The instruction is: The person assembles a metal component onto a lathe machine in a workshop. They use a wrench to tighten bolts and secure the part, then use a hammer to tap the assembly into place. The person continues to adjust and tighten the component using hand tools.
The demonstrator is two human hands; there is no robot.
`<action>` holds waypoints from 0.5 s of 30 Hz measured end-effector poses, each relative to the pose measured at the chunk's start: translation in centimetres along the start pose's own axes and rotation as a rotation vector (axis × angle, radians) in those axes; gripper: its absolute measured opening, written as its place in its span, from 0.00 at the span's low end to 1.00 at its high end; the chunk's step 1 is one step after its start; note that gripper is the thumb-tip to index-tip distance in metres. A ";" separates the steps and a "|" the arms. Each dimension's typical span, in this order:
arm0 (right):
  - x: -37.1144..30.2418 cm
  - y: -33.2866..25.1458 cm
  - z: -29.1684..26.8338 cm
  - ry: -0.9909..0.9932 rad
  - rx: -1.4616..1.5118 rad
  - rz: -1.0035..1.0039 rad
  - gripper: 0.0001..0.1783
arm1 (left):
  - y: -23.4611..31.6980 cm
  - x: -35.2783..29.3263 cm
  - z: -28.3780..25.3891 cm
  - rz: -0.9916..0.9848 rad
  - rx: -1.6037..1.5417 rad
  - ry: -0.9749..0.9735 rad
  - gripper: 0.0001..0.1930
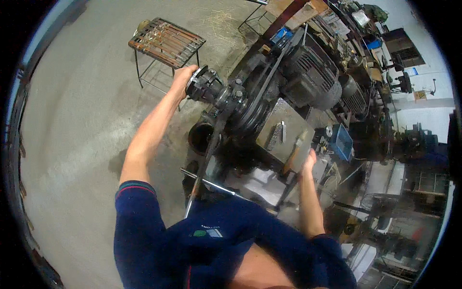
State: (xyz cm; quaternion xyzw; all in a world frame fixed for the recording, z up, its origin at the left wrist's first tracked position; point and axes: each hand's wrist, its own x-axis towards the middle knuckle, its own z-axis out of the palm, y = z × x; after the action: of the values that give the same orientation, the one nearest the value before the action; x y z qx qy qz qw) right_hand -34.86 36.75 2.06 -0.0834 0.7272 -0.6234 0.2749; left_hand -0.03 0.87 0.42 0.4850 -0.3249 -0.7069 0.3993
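Resting our left hand [184, 78] on the black chuck [206, 85], its axis running rightward; our right hand [309, 162] is sitting farther, can't tell if either's clenching.

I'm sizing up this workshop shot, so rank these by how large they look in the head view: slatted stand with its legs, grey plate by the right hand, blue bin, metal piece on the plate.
1. Slatted stand, legs counted
2. Grey plate
3. Blue bin
4. Metal piece
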 end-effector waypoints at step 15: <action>0.3 -0.1 -0.2 0.001 0.051 -0.012 0.11 | -0.3 -0.9 -0.4 0.267 -0.306 -0.412 0.21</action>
State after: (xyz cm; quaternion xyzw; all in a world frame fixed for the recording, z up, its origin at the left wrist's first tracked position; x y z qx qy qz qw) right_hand -35.21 36.79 2.08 -0.0801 0.7107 -0.6435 0.2729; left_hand 0.50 1.80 0.43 0.2186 -0.3496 -0.7726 0.4828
